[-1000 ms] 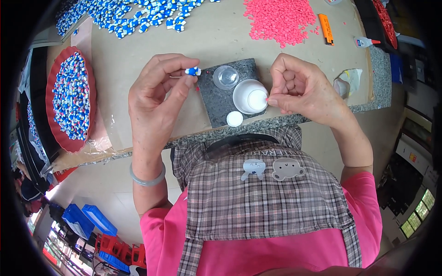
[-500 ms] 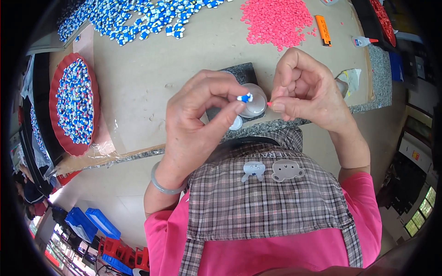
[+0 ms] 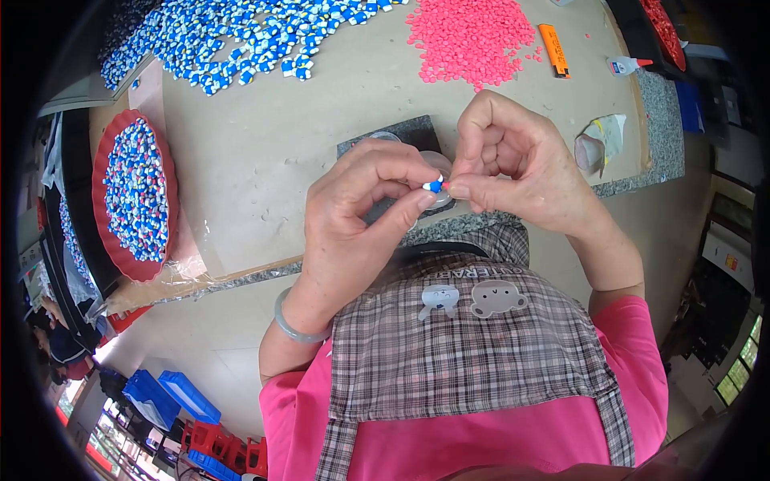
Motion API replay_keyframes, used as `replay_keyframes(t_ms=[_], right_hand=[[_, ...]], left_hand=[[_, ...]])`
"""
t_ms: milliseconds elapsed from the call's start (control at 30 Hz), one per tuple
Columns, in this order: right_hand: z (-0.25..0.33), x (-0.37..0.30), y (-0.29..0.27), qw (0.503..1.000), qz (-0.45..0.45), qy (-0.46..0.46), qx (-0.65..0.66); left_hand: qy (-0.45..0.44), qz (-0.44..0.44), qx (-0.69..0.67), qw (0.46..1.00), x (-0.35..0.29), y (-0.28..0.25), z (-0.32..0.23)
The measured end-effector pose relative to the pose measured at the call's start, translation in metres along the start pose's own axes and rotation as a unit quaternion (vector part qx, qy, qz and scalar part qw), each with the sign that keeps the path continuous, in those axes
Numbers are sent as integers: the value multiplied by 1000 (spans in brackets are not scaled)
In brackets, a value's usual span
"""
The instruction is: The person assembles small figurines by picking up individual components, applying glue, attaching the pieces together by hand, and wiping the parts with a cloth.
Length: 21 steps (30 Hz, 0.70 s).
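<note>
My left hand [image 3: 365,196] pinches a small blue-and-white piece [image 3: 434,186] between thumb and forefinger. In my right hand [image 3: 521,172], thumb and forefinger close on a tiny pink piece [image 3: 446,185], which meets the right side of the blue-and-white one; whether they are joined I cannot tell. Beneath my hands lies a dark stone block [image 3: 415,132] with a clear round dish [image 3: 437,163] on it, both partly hidden by my fingers.
Many blue-and-white pieces [image 3: 241,40] spread across the far left, beside a pink heap [image 3: 469,40]. An orange-handled tool [image 3: 553,50] and a small glue bottle [image 3: 622,66] lie right of it. A crumpled packet [image 3: 597,144] sits near the right edge; a red fluted tray [image 3: 104,200] of pieces stands left.
My hands have come together, bringing the pink piece up against the blue-and-white one. The left hand shifted right and slightly down, the right hand left.
</note>
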State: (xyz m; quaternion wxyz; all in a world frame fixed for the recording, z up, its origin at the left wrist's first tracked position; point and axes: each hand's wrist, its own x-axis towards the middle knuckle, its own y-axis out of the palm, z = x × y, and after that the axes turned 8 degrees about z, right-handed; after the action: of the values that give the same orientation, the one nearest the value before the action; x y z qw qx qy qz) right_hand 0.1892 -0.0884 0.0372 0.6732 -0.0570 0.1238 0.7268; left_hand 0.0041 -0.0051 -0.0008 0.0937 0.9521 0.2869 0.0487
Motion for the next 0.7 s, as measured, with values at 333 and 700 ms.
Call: replay_keyframes(t_ms=[333, 700], right_hand=[[-5, -4, 11, 988, -68, -38, -130], [-8, -8, 1, 931, -78, -153, -322]], left_hand=[[141, 0, 282, 949, 2, 2, -4], [138, 23, 272, 952, 2, -11, -8]])
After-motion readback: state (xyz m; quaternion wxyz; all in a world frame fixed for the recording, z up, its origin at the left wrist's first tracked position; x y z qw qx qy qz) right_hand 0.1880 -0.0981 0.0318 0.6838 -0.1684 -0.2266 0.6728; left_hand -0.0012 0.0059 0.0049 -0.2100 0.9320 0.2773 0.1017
